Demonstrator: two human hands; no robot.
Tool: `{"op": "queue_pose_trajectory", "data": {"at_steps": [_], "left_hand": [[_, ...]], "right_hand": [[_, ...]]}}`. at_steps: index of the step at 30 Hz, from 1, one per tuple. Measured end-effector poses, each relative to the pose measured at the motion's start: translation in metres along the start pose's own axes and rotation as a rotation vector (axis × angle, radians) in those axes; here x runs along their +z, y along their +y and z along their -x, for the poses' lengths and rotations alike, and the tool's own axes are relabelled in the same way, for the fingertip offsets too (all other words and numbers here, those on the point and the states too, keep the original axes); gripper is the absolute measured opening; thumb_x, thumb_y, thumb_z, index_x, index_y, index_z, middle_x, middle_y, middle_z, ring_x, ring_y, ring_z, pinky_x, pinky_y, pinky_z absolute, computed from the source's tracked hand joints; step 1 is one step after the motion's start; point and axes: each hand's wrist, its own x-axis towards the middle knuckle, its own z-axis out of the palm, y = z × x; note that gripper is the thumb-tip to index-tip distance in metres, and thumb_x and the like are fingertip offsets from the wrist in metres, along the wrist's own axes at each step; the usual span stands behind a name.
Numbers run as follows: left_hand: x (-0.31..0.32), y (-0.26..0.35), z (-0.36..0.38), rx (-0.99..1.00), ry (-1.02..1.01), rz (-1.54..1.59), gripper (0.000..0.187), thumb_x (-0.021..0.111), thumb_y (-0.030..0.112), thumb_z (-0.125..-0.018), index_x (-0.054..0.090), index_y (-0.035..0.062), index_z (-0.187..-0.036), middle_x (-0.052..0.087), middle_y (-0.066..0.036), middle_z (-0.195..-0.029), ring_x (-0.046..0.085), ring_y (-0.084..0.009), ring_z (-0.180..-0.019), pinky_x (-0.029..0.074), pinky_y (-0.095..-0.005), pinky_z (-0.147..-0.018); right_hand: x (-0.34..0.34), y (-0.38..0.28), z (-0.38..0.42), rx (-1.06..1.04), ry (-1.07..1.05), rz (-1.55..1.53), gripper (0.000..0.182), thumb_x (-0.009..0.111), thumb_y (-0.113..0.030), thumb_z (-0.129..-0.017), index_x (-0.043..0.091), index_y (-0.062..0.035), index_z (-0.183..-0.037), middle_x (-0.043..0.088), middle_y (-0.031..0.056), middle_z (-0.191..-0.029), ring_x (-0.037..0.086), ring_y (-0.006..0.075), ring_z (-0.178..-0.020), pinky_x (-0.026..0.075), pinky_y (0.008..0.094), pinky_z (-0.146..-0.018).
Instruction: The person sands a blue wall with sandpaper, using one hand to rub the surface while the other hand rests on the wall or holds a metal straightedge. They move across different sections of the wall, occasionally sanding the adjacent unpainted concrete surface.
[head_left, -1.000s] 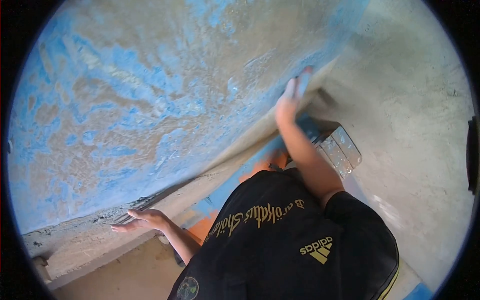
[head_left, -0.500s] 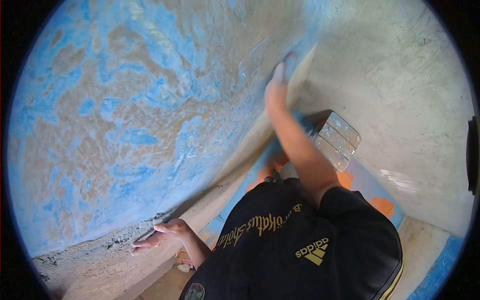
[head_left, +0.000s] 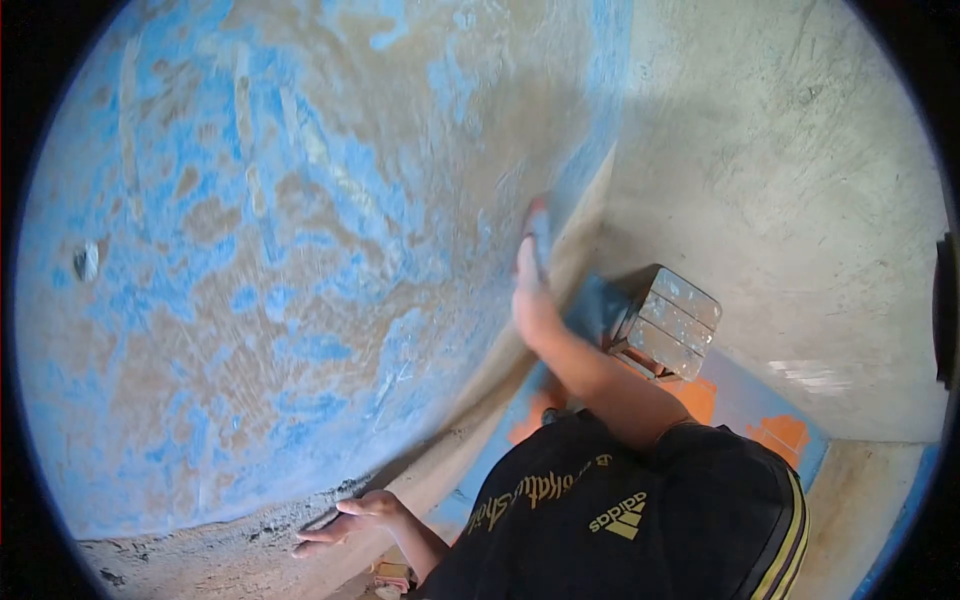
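My right hand (head_left: 535, 300) is blurred by motion. It presses a flat grey-blue pad (head_left: 541, 240) with a reddish end against the patchy blue and grey-brown wall (head_left: 320, 240), close to the corner. The pad's exact kind is too smeared to make out. Low on the left, my left hand (head_left: 360, 518) has its fingers stretched out, at the rough broken lower edge (head_left: 270, 522) of the painted wall. Nothing shows in it.
A slatted, paint-spotted stool (head_left: 680, 322) stands below my right arm. A bare grey wall (head_left: 780, 180) rises on the right. The floor (head_left: 745, 385) is bluish with orange patches (head_left: 780, 436). A small orange object (head_left: 392, 573) lies past my left wrist.
My right hand has moved down and slightly left along the wall with the pad. The view has shifted, showing more of the upper wall. My left hand keeps its place at the rough edge.
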Motion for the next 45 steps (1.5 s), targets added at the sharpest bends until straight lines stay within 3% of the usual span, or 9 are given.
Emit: {"op": "queue_pose_trajectory", "data": {"at_steps": [6, 8, 16, 23, 28, 30, 36, 41, 45], "left_hand": [[-0.009, -0.001, 0.001, -0.035, -0.042, -0.057, 0.078, 0.034, 0.058, -0.107, 0.021, 0.0040, -0.161, -0.002, -0.030, -0.168, -0.004, -0.0470, -0.156, 0.007, -0.0687, -0.119], [-0.010, 0.007, -0.001, -0.075, -0.058, -0.057, 0.077, 0.033, 0.055, -0.108, 0.019, 0.0014, -0.161, -0.001, -0.030, -0.167, -0.003, -0.0468, -0.156, 0.008, -0.0667, -0.120], [-0.002, 0.066, -0.004, -0.238, -0.011, 0.075, 0.080, 0.033, 0.054, -0.109, 0.012, -0.0019, -0.161, 0.005, -0.027, -0.167, 0.001, -0.0411, -0.157, 0.010, -0.0599, -0.123], [0.018, 0.137, 0.013, -0.258, -0.076, 0.059, 0.085, 0.032, 0.057, -0.108, 0.005, -0.0018, -0.162, 0.002, -0.030, -0.167, 0.006, -0.0418, -0.156, 0.011, -0.0563, -0.124], [0.021, 0.156, 0.029, -0.184, -0.108, 0.055, 0.083, 0.034, 0.056, -0.108, 0.010, -0.0009, -0.162, 0.008, -0.027, -0.168, 0.009, -0.0390, -0.156, 0.013, -0.0555, -0.126], [0.026, 0.172, 0.033, -0.202, -0.124, 0.042, 0.083, 0.034, 0.057, -0.108, 0.010, 0.0000, -0.163, 0.008, -0.027, -0.168, 0.010, -0.0387, -0.157, 0.012, -0.0555, -0.126], [0.019, 0.211, 0.030, -0.240, -0.181, 0.022, 0.080, 0.036, 0.052, -0.109, 0.008, -0.0008, -0.163, 0.009, -0.028, -0.167, 0.010, -0.0413, -0.156, 0.013, -0.0558, -0.125], [0.016, 0.210, 0.028, -0.157, -0.175, -0.091, 0.080, 0.036, 0.051, -0.108, 0.007, -0.0008, -0.162, 0.009, -0.028, -0.166, 0.012, -0.0436, -0.155, 0.016, -0.0579, -0.124], [0.018, 0.214, 0.000, -0.042, -0.061, -0.126, 0.082, 0.038, 0.055, -0.107, 0.011, -0.0004, -0.162, 0.012, -0.028, -0.166, 0.015, -0.0435, -0.155, 0.018, -0.0603, -0.123]], "right_hand": [[-0.029, -0.056, -0.090, 0.390, 0.195, -0.175, 0.090, 0.031, -0.066, -0.105, 0.016, 0.0014, -0.163, 0.025, 0.0140, -0.168, 0.025, 0.0249, -0.153, 0.014, 0.0339, -0.126], [-0.020, -0.019, -0.058, 0.103, 0.076, -0.066, 0.089, 0.031, -0.066, -0.105, 0.015, -0.0006, -0.163, 0.024, 0.0131, -0.169, 0.025, 0.0247, -0.154, 0.014, 0.0348, -0.126], [-0.031, -0.082, -0.101, 0.230, 0.199, -0.073, 0.065, 0.032, -0.033, -0.112, 0.009, -0.0012, -0.164, 0.017, 0.0185, -0.170, 0.017, 0.0300, -0.156, 0.014, 0.0390, -0.126], [-0.049, -0.019, -0.079, -0.233, -0.044, 0.278, 0.067, 0.035, -0.035, -0.112, 0.008, -0.0008, -0.164, 0.015, 0.0195, -0.170, 0.021, 0.0332, -0.155, 0.016, 0.0393, -0.126], [-0.070, -0.052, -0.174, 0.126, 0.196, -0.134, 0.066, 0.036, -0.033, -0.112, 0.009, -0.0030, -0.165, 0.016, 0.0207, -0.170, 0.020, 0.0344, -0.155, 0.016, 0.0406, -0.126], [-0.063, -0.028, -0.120, -0.363, 0.009, 0.314, 0.064, 0.036, -0.032, -0.112, 0.015, 0.0025, -0.162, 0.021, 0.0236, -0.167, 0.028, 0.0332, -0.152, 0.021, 0.0400, -0.125], [-0.060, -0.070, -0.176, -0.192, 0.059, 0.184, 0.051, 0.041, -0.026, -0.110, 0.044, 0.0104, -0.145, 0.044, 0.0288, -0.152, 0.044, 0.0338, -0.142, 0.030, 0.0399, -0.118], [-0.048, -0.135, -0.208, -1.335, -0.226, 0.620, 0.037, 0.043, -0.011, -0.104, 0.056, 0.0067, -0.134, 0.042, 0.0290, -0.157, 0.033, 0.0380, -0.151, 0.028, 0.0456, -0.119], [-0.025, -0.149, -0.246, -1.267, -0.236, 0.417, 0.047, 0.050, -0.027, -0.103, 0.058, -0.0011, -0.142, 0.041, 0.0231, -0.159, 0.026, 0.0501, -0.151, 0.018, 0.0614, -0.120]]}}
